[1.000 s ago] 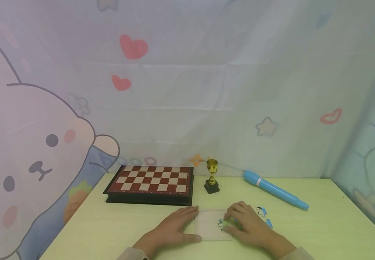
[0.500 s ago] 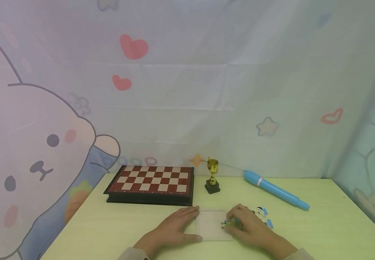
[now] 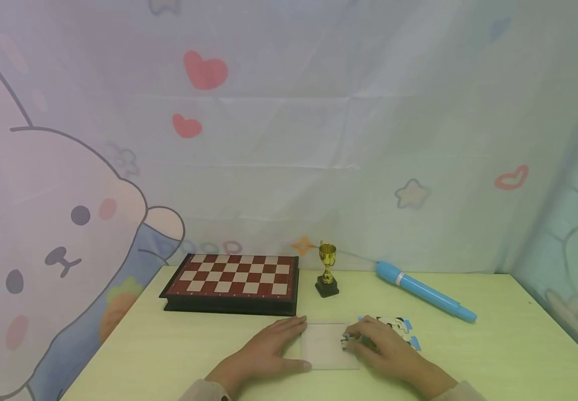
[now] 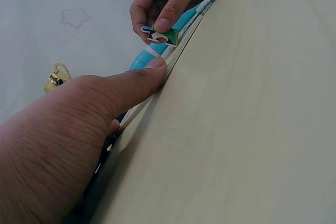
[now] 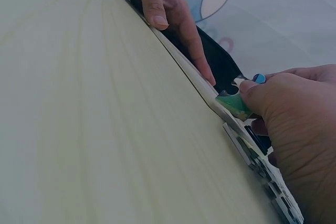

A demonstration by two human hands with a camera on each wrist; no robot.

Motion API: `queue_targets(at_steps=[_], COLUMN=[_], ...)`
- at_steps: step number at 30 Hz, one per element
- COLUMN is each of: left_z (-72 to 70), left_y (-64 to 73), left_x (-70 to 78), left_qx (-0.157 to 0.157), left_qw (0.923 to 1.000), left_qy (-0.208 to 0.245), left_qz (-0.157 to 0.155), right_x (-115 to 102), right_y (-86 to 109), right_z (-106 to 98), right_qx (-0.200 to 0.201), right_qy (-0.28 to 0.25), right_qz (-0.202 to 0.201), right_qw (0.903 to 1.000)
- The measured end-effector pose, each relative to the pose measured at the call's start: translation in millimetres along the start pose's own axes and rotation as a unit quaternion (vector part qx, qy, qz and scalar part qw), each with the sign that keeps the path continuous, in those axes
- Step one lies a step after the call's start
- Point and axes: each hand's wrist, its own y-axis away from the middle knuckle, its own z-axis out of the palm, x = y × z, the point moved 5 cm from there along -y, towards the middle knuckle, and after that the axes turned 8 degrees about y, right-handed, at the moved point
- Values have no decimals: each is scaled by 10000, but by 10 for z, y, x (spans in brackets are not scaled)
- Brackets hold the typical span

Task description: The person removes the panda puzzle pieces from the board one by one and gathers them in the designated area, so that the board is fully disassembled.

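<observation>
My right hand (image 3: 388,350) pinches a jigsaw puzzle piece (image 3: 346,341) between thumb and fingers, over the right part of a flat white puzzle tray (image 3: 322,348). In the left wrist view the piece (image 4: 160,35) shows green, black, white and blue, and it is held up off the tray. My left hand (image 3: 269,350) lies along the tray's left side, thumb and fingers spread and touching its edge. More puzzle pieces (image 3: 405,324) lie to the right of the tray, partly hidden behind my right hand.
Behind my left hand lies a chessboard box (image 3: 234,284) with a black rim. A small gold trophy cup (image 3: 327,270) on a black base stands beside it. A large blue pen-shaped object (image 3: 425,292) lies at the back right. A printed curtain (image 3: 289,133) hangs behind the table.
The piece has been turned within the fingers of my right hand; its green part faced the head camera earlier, now a white and dark part does. My left hand stays still.
</observation>
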Motion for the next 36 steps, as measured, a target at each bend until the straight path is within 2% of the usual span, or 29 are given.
queue_targets(at_steps=[7,17,23,28,32,36], left_z=[-17,-25,12,46,54,34], left_y=[-15,-25,-9,-2,1,-1], left_x=[8,15,0,-27,-41,-39], left_qx=[0,15,-14,25,48,61], left_qw=[10000,10000,9999,10000,9999,10000], left_qy=[-29,-70,27,11,-6,-30], left_qz=[12,38,-97,-85,-87,-62], right_x=[0,63,102,127,202,273], right_y=[-20,-2,58,135,238,368], right_z=[-27,-28,-75,-180,-266,-389], right_qx=[97,119,345,569,704,654], right_qy=[9,-111,-301,-535,-490,-249], right_qz=[-178,-198,-201,-288,-36,582], right_qw=[9998,9997,9987,9965,9963,9959])
